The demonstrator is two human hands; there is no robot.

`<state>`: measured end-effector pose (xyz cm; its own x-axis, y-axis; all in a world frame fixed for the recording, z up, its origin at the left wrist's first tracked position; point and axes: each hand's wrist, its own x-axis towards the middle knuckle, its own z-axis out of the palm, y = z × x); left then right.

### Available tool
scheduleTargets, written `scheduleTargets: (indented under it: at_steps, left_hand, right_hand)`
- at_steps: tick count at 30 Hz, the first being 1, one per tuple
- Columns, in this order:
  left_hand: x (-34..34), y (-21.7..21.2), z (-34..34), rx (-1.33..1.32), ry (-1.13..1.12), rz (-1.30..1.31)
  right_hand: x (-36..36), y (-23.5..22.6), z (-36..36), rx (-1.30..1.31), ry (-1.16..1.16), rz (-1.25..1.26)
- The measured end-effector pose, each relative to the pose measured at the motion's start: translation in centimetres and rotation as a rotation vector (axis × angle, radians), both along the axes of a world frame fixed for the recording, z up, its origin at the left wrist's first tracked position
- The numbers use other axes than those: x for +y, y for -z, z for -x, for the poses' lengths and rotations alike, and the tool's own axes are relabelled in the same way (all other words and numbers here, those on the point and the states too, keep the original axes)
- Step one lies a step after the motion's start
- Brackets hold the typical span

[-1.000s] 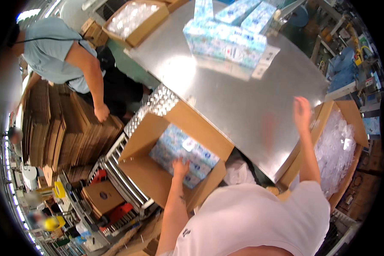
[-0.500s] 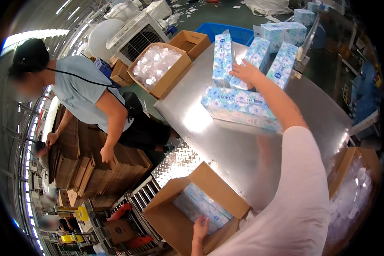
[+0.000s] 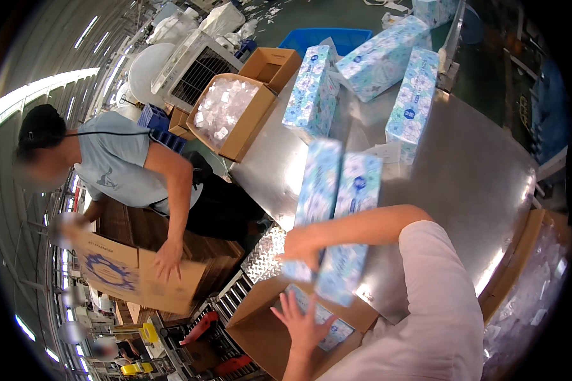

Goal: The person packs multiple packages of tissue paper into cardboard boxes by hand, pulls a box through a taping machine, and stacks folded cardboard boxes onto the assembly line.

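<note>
The right hand point(image 3: 302, 247) reaches across from the person's right and lies curved against the left side of a left floral pack point(image 3: 320, 181). Beside it, close alongside, is a right floral pack point(image 3: 360, 184); the forearm crosses above both. Blur hides the fingertips, so I cannot tell whether this hand grips or only presses; the inward curve probably serves to keep the 2 packs together. Their near ends overlap the table's edge and the open carton point(image 3: 260, 327) in this view; whether they touch its wall cannot be told.

The left hand point(image 3: 306, 327) is open, fingers spread, over the carton mouth and below the pack ends, likely kept flat to guide or steady. Inside the carton, partly behind that hand, blue floral wrapping point(image 3: 337, 333) shows. The carton stands beside the table point(image 3: 470, 171), on or next to a roller conveyor point(image 3: 238, 289), presumably so its mouth is within easy reach.

Farther up the table are 3 more packs: a left-hand pack point(image 3: 308, 92), a slanted pack point(image 3: 388, 57) and a right-hand pack point(image 3: 414, 98). At left, a co-worker point(image 3: 121, 146) holds a flattened cardboard carton point(image 3: 140, 276) by hand.
</note>
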<state>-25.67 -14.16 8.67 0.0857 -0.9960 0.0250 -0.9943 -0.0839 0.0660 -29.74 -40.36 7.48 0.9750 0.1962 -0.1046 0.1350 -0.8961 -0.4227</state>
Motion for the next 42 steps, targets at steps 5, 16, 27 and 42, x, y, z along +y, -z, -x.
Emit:
scheduleTargets:
  at_steps: [5,16,27,42]
  left_hand:
    - [0.5,2.4,3.5,0.116,0.134,-0.153]
    - [-9.7,4.8,-3.4,1.584,-0.53,0.336]
    - [-4.5,6.6,-1.5,1.932,-0.42,-0.192]
    - [9.3,-5.7,-7.1,1.122,0.279,0.515]
  right_hand:
    - [-10.8,1.1,8.6,-0.465,0.83,-0.383]
    - [-1.6,3.3,25.8,0.013,1.42,0.3]
    - [4.0,10.0,23.6,-0.397,1.251,-2.006]
    - [14.0,6.0,15.2,-0.33,1.252,-1.751]
